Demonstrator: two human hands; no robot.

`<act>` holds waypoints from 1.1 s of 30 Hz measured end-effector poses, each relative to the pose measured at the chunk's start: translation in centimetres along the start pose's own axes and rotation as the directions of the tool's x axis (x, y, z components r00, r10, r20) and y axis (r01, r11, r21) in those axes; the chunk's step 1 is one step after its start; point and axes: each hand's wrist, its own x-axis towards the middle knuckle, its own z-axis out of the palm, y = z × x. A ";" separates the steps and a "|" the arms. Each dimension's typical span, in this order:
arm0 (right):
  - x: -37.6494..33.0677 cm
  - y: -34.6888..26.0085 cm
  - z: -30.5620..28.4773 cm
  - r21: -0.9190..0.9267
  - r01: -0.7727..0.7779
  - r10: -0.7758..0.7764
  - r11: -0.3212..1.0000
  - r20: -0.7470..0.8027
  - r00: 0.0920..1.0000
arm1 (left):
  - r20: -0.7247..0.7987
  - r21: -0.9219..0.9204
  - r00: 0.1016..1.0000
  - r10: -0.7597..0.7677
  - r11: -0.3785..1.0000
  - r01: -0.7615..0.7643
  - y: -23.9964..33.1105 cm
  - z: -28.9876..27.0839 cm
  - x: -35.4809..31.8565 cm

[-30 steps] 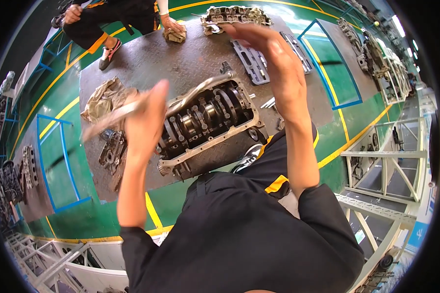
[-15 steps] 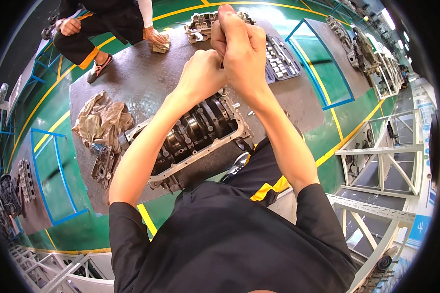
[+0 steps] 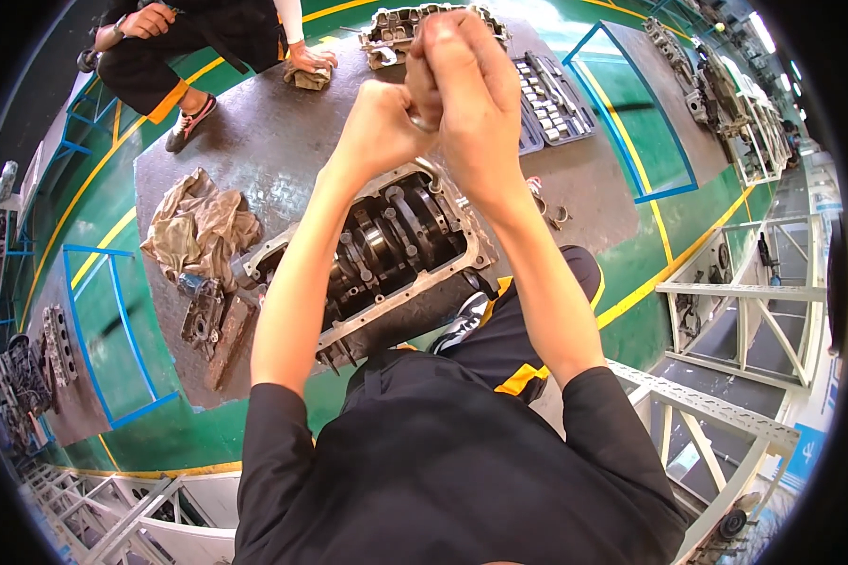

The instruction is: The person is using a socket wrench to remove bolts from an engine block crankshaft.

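Above the middle of the frame, a worker's two hands meet, raised over an open grey metal engine block (image 3: 386, 254) with its crankshaft showing, which rests on a dark steel floor plate (image 3: 264, 151) at centre. The left hand (image 3: 379, 127) is clenched into a fist, and the right hand (image 3: 466, 99) closes around it from the right; between them sits a small curved silvery metal piece (image 3: 422, 121), pinched by both, though most of it is hidden by the fingers. At centre left, a crumpled beige rag (image 3: 198, 226) lies on the plate, with small dark metal engine parts (image 3: 212, 325) just below it. Toward the upper right, an open grey socket tool set (image 3: 551, 99) lies near a grey cylinder head (image 3: 415, 24) at top centre. In the upper left, another person crouches, one hand pressing a cloth (image 3: 306, 71) onto the plate.
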 end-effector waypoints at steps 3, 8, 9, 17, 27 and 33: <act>2.5 2.2 -2.5 -0.062 0.109 -0.116 0.992 -0.109 0.987 | 0.002 -0.008 0.994 -0.109 0.994 0.109 -1.5 2.0 1.9; 5.7 3.5 -5.0 -0.401 0.260 -0.395 0.878 -0.302 0.868 | 0.159 -0.566 0.944 -0.288 0.757 0.326 -4.5 4.2 0.9; 5.8 3.8 -4.9 -0.537 0.299 -0.506 0.789 -0.290 0.813 | 0.231 -0.670 0.920 -0.318 0.633 0.387 -5.4 3.9 0.3; 8.4 6.4 -2.5 -0.528 0.237 -0.418 0.816 -0.253 0.873 | 0.137 -0.688 0.929 -0.343 0.642 0.339 0.3 6.5 -5.6; 2.0 2.8 -3.4 -0.321 0.147 -0.103 0.935 0.151 0.983 | 0.466 -0.586 0.874 -0.134 0.694 0.419 4.2 9.0 -3.2; -0.3 1.1 -6.2 -0.475 0.130 -0.157 0.871 -0.018 0.987 | -0.093 -0.256 0.994 0.063 0.963 -0.085 -3.0 12.9 3.8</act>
